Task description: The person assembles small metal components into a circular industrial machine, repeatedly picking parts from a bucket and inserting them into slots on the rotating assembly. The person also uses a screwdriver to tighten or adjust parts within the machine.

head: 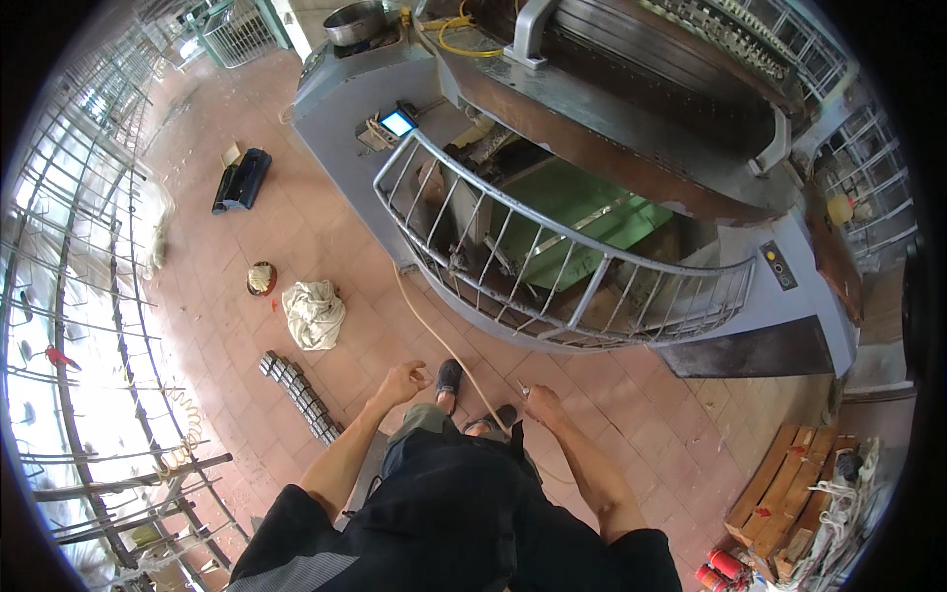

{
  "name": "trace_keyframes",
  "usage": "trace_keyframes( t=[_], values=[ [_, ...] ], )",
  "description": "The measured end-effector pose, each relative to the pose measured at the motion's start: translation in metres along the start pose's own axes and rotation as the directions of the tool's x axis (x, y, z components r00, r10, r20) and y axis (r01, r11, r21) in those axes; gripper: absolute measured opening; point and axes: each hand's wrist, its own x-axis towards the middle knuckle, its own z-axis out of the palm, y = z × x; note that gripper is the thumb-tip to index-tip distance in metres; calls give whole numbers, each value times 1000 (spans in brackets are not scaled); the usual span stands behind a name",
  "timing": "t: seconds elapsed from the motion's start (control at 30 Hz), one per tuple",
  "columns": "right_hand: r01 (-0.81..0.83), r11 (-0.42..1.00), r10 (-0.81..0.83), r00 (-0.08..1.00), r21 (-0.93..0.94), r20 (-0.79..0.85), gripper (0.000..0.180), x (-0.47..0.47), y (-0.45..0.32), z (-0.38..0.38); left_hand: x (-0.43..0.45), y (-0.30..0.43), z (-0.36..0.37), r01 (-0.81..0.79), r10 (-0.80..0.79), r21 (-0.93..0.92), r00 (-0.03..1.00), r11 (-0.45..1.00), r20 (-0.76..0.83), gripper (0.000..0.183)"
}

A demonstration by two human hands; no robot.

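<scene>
My left hand [406, 382] hovers over the tiled floor with its fingers loosely curled, thumb and forefinger apart; no object shows in it. Between the fingers of my right hand [544, 405] is a small, thin metal piece [524, 389], too small to identify. A thin beige hose [436, 337] runs along the floor between both hands, past my dark shoes [448, 376]. Left of my left hand lies a row of dark metal blocks [300, 394]. Ahead, a curved grey metal guard rail [510, 206] fronts a large industrial machine [651, 133].
A white cloth [314, 314], a small round bowl [261, 278] and a blue-black toolbox [243, 180] sit on the floor at left. Metal racks [74, 296] line the left side. At lower right are wooden planks [780, 488] and red cylinders [725, 568]. A metal pot [355, 24] stands on the machine.
</scene>
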Motion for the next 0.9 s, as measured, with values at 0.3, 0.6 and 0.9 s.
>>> trace_keyframes(
  t=[0.3, 0.6, 0.9],
  values=[
    [368, 921, -271, 845, 131, -461, 33, -46, -129, -143, 78, 120, -48, -155, -102, -831, 964, 535, -245, 38],
    [564, 763, -117, 601, 316, -790, 35, -64, -177, -289, 217, 337, -244, -669, 438, -27, 516, 743, -736, 34],
    [158, 983, 54, 241, 94, -969, 37, 42, -299, -495, 404, 497, -358, -852, 649, -8, 404, 523, -645, 34]
  ],
)
